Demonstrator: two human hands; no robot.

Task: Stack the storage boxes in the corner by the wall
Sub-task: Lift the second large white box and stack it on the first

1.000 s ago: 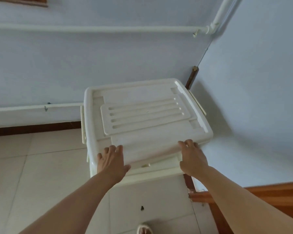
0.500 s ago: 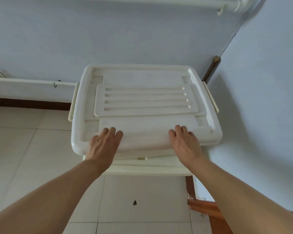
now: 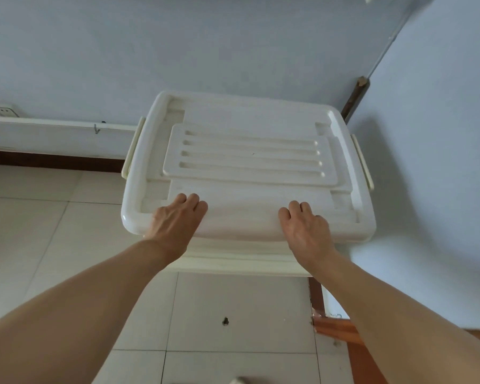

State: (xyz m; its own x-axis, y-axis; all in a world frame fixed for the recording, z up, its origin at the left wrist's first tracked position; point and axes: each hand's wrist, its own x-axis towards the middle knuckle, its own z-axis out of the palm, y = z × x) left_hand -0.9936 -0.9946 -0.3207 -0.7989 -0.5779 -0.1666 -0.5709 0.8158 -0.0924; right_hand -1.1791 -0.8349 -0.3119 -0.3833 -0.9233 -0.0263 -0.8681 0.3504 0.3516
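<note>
A white storage box with a ribbed lid (image 3: 250,151) sits on top of a second white box, of which only the front rim (image 3: 233,261) shows beneath it. The stack stands on the floor in the corner where two pale blue walls meet. My left hand (image 3: 175,223) lies over the lid's front left edge and my right hand (image 3: 305,228) over its front right edge. On both hands the fingers rest on top of the lid and the thumbs are hidden below the rim. The upper box has cream latches on both short sides.
A white conduit (image 3: 53,137) runs along the back wall at the left, with a socket (image 3: 4,110) above it and brown skirting below. A dark wooden stick (image 3: 355,98) stands in the corner. An orange-brown wooden frame (image 3: 341,331) edges the tiled floor (image 3: 233,309) at the lower right.
The top box has turned square over the lower box and sits closer to the back wall. Both hands have stayed on its front edge, and the view has tilted down.
</note>
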